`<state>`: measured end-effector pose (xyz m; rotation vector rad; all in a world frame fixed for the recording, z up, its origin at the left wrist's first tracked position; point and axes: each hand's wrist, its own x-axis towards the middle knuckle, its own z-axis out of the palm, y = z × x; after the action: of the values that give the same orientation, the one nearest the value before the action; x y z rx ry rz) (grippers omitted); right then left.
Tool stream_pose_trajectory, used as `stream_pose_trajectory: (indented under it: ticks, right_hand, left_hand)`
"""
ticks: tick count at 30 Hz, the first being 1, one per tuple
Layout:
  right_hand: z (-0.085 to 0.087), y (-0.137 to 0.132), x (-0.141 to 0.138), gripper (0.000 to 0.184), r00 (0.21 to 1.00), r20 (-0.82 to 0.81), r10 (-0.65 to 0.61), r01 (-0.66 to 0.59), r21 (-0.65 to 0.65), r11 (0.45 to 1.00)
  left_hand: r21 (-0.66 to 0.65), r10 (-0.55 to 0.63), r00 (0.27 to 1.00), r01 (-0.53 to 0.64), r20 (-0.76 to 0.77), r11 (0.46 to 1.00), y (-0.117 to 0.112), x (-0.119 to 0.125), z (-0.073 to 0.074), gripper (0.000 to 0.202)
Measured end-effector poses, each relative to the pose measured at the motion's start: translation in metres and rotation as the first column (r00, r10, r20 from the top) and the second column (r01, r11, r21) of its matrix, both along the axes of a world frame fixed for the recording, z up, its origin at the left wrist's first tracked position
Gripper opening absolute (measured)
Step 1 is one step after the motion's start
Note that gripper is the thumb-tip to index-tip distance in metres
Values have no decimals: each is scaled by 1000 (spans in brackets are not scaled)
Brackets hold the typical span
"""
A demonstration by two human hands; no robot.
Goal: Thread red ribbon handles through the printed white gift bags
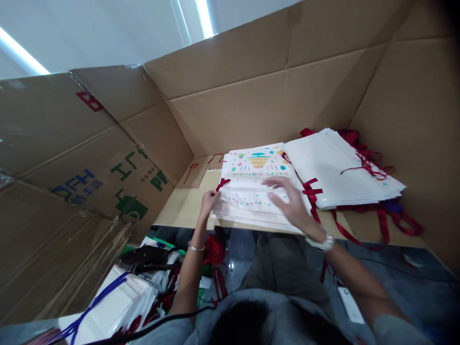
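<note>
Birthday bags (pixel 251 201) lie in a loose white stack at the near edge of a cardboard sheet (pixel 183 211), their printed lettering upside down from this view. The right hand (pixel 287 203) is spread wide across the top bags, its fingers blurred and its wrist wearing a watch. The left hand (pixel 208 201), with a thin bracelet on its wrist, has its fingers drawn narrow at a red ribbon (pixel 223 183), though I cannot tell whether they grip it.

The stack's front edge sits right at the cardboard's edge, so a careless push could send the slippery bags sliding off toward the person's lap. A second stack of white bags (pixel 341 167) lies just beside the first, with red ribbons (pixel 381 220) tangled beneath it. Those loose ribbons could snag a hand or drag bags askew if pulled. Large cardboard box walls (pixel 230 115) rise behind, and a black cable (pixel 151 326) crosses below.
</note>
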<state>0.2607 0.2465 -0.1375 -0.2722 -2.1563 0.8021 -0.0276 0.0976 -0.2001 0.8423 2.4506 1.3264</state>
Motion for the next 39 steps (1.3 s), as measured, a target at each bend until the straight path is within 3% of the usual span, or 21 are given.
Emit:
stream_pose_trajectory:
  ticks: [3,5,6,8,10,13,16,19,23,28,31,34,39]
  right_hand:
    - [-32,-19,-59,48,987,159,11,-15,26,1000]
    - [-57,-28,-97,53,947,313,-73,39,112,993]
    - [-67,-29,-112,46,923,371,-101,49,146,988]
    - [-82,-25,-130,34,881,453,-135,56,183,981]
    - [-90,-15,-136,36,860,484,-160,75,191,979]
    - [-94,0,-132,40,860,476,-185,101,197,975]
    - [-96,5,-129,39,878,456,-148,66,192,979]
    - [-100,0,-128,39,894,435,-106,30,177,984]
    - [-98,-12,-127,39,889,451,-74,-32,222,975]
    - [-91,-20,-132,39,859,498,-121,-68,344,936]
    - [-92,-17,-138,37,812,563,-156,-38,317,948]
    - [-95,-12,-140,40,803,575,-159,-4,271,963]
    - [-97,-9,-138,42,813,563,-146,-3,255,967]
  left_hand:
    - [99,-16,996,8,85,995,15,-4,14,40]
    - [177,-72,990,50,120,983,19,-6,19,41]
    - [211,-107,986,79,124,974,18,-6,19,41]
    - [241,-179,979,152,97,959,9,-7,16,42]
    - [204,-255,967,248,6,947,-6,-8,7,40]
    - [33,-384,899,399,-209,916,-27,-12,-10,35]
    - [-62,-432,837,438,-335,897,-36,-19,-21,23]
    - [-43,-407,824,426,-395,903,-32,-24,-22,20]
    - [-29,-335,834,360,-438,933,-19,-26,-11,28]
    - [94,-316,864,380,-392,920,-9,-21,-2,33]
    - [160,-189,952,231,-240,960,-12,-19,-9,30]
    - [26,-31,994,34,-103,999,-16,-18,-21,31]
    - [-208,-85,995,75,-43,975,-11,-18,-25,30]
